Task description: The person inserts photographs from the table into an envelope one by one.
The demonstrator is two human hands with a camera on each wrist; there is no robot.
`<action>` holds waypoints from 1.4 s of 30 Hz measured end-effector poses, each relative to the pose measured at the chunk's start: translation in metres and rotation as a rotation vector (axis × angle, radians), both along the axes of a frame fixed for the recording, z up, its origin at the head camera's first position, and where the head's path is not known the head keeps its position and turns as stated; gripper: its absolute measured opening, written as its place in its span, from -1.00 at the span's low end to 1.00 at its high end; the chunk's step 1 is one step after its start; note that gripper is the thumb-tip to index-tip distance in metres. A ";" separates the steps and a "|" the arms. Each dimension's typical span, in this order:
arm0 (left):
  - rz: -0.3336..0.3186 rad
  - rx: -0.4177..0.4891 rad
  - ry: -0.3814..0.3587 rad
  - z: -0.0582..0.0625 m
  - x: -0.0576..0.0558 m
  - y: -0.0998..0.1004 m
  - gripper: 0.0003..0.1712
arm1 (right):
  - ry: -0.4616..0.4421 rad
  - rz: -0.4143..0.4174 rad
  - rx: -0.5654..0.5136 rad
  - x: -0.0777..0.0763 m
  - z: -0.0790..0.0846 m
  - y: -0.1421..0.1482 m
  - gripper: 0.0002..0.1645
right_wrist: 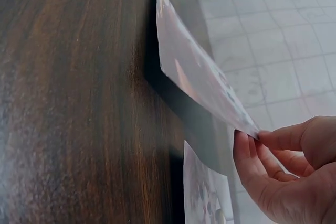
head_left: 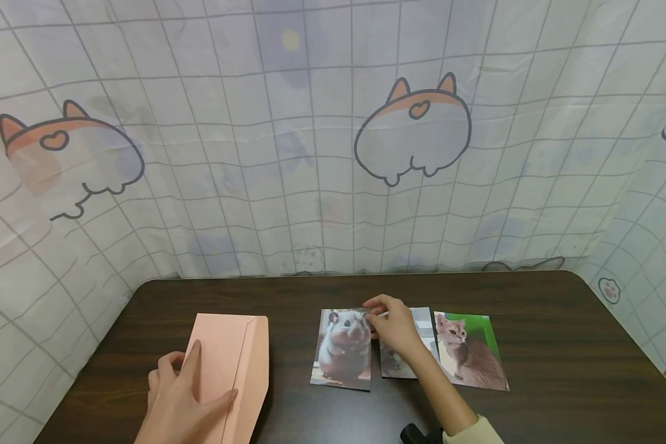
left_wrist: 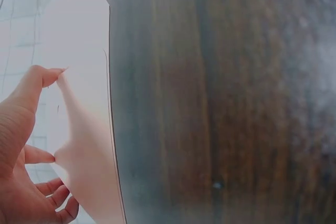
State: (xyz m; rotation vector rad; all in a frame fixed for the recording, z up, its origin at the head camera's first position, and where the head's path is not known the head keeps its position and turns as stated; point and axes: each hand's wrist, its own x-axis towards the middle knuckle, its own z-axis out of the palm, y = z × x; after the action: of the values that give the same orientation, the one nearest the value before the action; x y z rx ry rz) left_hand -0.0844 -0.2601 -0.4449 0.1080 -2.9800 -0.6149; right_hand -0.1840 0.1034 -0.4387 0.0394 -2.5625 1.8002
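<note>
On the left of the table lies a pink envelope (head_left: 222, 339). My left hand (head_left: 183, 394) rests on it with thumb and index finger spread, their tips pressing the paper; in the left wrist view the envelope (left_wrist: 79, 35) dips at these tips. Toward the middle, my right hand (head_left: 395, 327) pinches a hamster picture card (head_left: 344, 351) at its upper right corner. The card (right_wrist: 194, 72) is tilted in the right wrist view, its held corner raised off the table. Under my right wrist lies a second picture card (head_left: 424, 324), partly covered. A cat picture card (head_left: 472, 354) lies right of it.
The dark wooden table (head_left: 560, 345) has rounded far corners. Behind it hangs a white gridded curtain (head_left: 288, 185) with cartoon animal prints, and it also runs along both sides. A black object (head_left: 413, 433) shows beside my right sleeve at the front.
</note>
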 end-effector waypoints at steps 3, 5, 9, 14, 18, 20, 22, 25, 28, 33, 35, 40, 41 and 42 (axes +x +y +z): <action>-0.007 -0.002 0.002 0.001 0.000 0.000 0.31 | -0.006 -0.005 -0.022 0.002 -0.001 0.002 -0.77; -0.011 0.003 0.003 0.002 0.000 0.001 0.30 | -0.008 -0.007 -0.042 0.002 -0.002 0.004 -0.77; -0.015 0.017 -0.006 0.004 0.000 0.001 0.32 | -0.015 -0.005 -0.076 0.004 -0.003 0.007 -0.77; -0.025 0.028 0.020 0.005 -0.001 0.003 0.33 | -0.023 -0.008 -0.107 0.007 0.000 0.009 -0.76; -0.038 0.030 0.083 0.006 -0.004 0.006 0.29 | -0.032 -0.009 -0.119 0.009 0.003 0.010 -0.75; -0.043 0.036 0.101 0.008 -0.006 0.008 0.28 | -0.038 -0.011 -0.123 0.009 0.004 0.011 -0.74; -0.044 0.041 0.111 0.010 -0.008 0.011 0.27 | -0.042 -0.012 -0.125 0.010 0.004 0.012 -0.73; -0.052 0.030 0.138 0.012 -0.013 0.016 0.26 | -0.039 -0.009 -0.126 0.011 0.005 0.014 -0.72; -0.053 0.017 0.155 0.014 -0.018 0.021 0.25 | -0.030 -0.005 -0.133 0.012 0.007 0.015 -0.73; -0.046 0.022 0.150 0.018 -0.026 0.029 0.27 | -0.030 -0.003 -0.145 0.013 0.009 0.017 -0.74; -0.047 0.028 0.151 0.018 -0.029 0.032 0.28 | -0.033 0.003 -0.151 0.014 0.010 0.018 -0.74; -0.045 0.047 0.167 0.020 -0.033 0.040 0.27 | -0.035 0.024 -0.176 0.016 0.010 0.022 -0.73; -0.044 0.051 0.167 0.020 -0.033 0.041 0.27 | -0.035 0.026 -0.179 0.016 0.011 0.023 -0.73; -0.042 0.054 0.164 0.020 -0.034 0.042 0.27 | -0.037 0.026 -0.181 0.017 0.011 0.024 -0.73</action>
State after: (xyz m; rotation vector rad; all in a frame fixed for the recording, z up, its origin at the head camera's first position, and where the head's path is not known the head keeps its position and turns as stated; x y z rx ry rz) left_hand -0.1184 -0.2178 -0.4244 -0.0017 -2.8156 -0.6746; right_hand -0.1672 0.1275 -0.4277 0.0387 -2.4216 2.0536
